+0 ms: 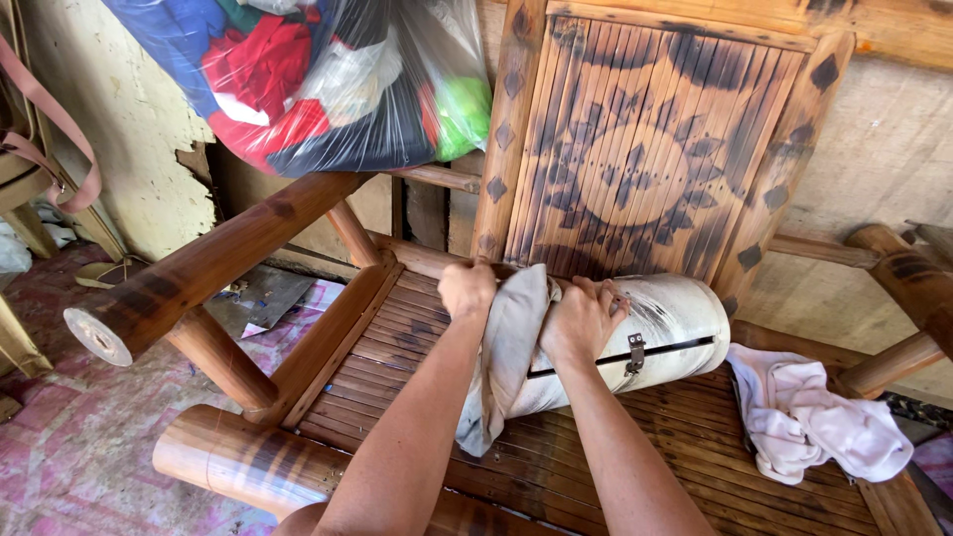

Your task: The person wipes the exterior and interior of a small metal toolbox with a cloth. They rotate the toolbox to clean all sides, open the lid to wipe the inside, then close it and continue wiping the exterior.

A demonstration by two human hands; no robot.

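A pale cylindrical bag [665, 328] with a black strap and metal buckle lies on its side on the slatted seat of a bamboo chair [397, 328]. A dirty whitish cloth [506, 367] drapes over the bag's left end and hangs down onto the seat. My left hand [467, 288] is closed on the cloth's upper edge, close to the chair back. My right hand [581, 318] presses on the cloth and the bag just to the right of it, fingers curled over them.
A crumpled pinkish-white cloth [814, 417] lies on the seat at right. A clear plastic bag of coloured clothes [328, 79] rests on the left armrest [199, 268]. The carved chair back [645, 149] rises behind. The floor at left has pink matting [89, 437].
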